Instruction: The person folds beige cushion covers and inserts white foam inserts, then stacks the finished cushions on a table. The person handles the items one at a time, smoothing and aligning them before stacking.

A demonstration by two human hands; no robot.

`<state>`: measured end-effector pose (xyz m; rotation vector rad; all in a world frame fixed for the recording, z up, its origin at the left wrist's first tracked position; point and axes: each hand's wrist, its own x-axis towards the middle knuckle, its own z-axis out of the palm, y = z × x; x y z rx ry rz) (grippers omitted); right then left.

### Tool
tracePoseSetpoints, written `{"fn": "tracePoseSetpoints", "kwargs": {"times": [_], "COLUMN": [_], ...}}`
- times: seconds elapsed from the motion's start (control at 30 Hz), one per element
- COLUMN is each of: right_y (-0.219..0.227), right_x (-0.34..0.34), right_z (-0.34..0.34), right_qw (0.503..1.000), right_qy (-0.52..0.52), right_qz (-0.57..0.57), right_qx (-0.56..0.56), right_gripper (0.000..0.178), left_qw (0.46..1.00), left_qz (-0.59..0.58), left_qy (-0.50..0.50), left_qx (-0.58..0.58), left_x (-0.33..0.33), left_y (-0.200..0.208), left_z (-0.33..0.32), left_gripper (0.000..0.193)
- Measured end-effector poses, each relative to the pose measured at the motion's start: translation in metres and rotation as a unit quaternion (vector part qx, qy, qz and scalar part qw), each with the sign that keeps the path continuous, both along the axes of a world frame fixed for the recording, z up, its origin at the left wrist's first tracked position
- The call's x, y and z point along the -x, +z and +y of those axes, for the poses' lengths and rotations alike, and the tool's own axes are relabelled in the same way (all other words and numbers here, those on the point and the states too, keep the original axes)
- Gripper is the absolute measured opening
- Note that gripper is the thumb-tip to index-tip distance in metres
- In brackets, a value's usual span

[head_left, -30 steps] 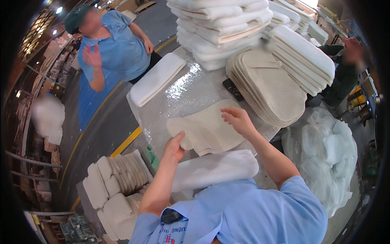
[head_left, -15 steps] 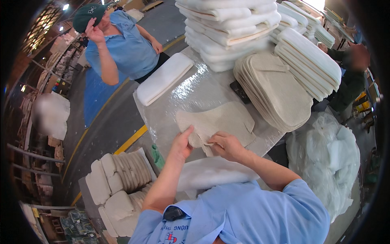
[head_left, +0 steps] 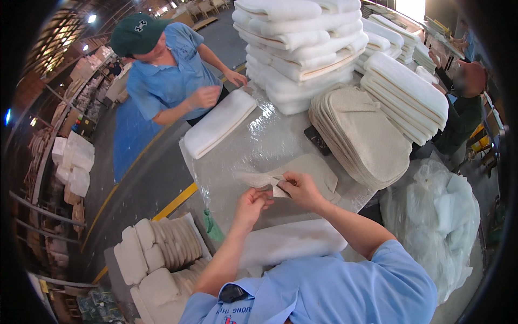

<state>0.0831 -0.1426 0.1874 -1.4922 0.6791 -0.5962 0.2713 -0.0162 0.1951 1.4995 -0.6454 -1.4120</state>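
Observation:
A beige fabric piece point(head_left: 314, 168) with a curved outline lies on the plastic-covered table point(head_left: 275, 135), its near left part lifted and folded. My right hand point(head_left: 303, 190) pinches a narrow flap of it between thumb and fingers. Beside it, my left hand point(head_left: 253, 206) is closed, fingertips pressed together at the lifted edge. A folded roll of white padding point(head_left: 294, 242) lies between the table's near edge and my body. To the right of the piece stands a stack of beige fabric covers point(head_left: 372, 143), with a dark flat object point(head_left: 317, 140) against its left side.
Tall stacks of folded white padding point(head_left: 302, 48) fill the table's far side, with one folded pad point(head_left: 220, 123) at the left corner. A co-worker point(head_left: 175, 70) stands beyond it. A clear bag of white stuffing point(head_left: 431, 227) sits right; bundled beige covers point(head_left: 162, 245) lie lower left.
My left hand has moved in beside the right, and the fabric's left part is now lifted and folded. The co-worker has lowered a hand from the cap and leaned toward the table.

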Motion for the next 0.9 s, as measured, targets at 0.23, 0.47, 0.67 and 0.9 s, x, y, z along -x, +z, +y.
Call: {"fn": "tracePoseSetpoints", "kwargs": {"times": [0.23,0.47,0.67,0.9], "right_y": [0.015,0.040,0.066,0.079], "right_x": [-0.014,-0.013,0.002,-0.005], "right_z": [-0.017,-0.035,-0.069,-0.046], "right_qw": [0.995,0.998,0.981,0.969], "right_qy": [0.024,-0.005,-0.085,-0.091], "right_qz": [-0.080,-0.067,-0.173,-0.228], "right_qx": [-0.060,-0.012,-0.016,0.029], "right_gripper": [0.016,0.014,0.013,0.011], "left_qw": [0.973,0.950,0.867,0.851], "left_qz": [-0.119,-0.263,-0.446,-0.495], "left_qy": [0.062,0.100,0.167,0.172], "left_qx": [0.188,0.135,0.148,0.028], "left_x": [0.058,0.007,-0.025,-0.014], "left_y": [0.038,0.030,0.086,0.079], "left_z": [-0.027,-0.033,-0.043,-0.041], "left_gripper": [0.045,0.032,0.021,0.021]}}
